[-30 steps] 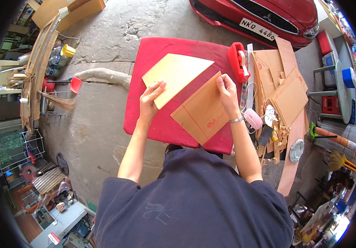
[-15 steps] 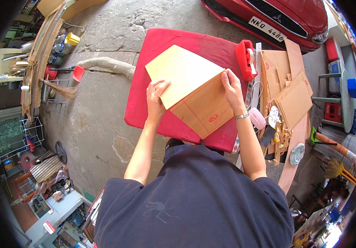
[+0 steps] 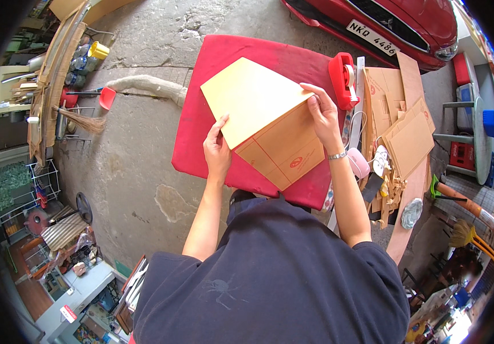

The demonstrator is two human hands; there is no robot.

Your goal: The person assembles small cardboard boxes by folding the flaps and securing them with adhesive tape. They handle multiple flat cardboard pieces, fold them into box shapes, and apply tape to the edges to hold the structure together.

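A brown cardboard box (image 3: 255,106) rests at an angle on the red-covered table (image 3: 192,152), its pale upper panel bright with light. The side panel towards me carries a red line and a small round red print. My left hand (image 3: 217,148) is closed on the panel's left edge, near the close corner. At the right corner, my right hand (image 3: 325,120) grips the edge, with the thumb on the side panel and the fingers over the top. To the right of the box stands a red tape dispenser (image 3: 341,80) holding a roll of tape.
Flattened cardboard sheets and scraps (image 3: 404,143) lie right of the table, beside a pink object (image 3: 357,163) and a long metal ruler-like strip (image 3: 359,86). A red car (image 3: 396,23) is parked beyond. Left stand a broom (image 3: 83,121) and a red dustpan (image 3: 108,98).
My left hand has slid slightly along the left edge. The fingers of my right hand have stretched over the top of the corner. The box has barely moved.
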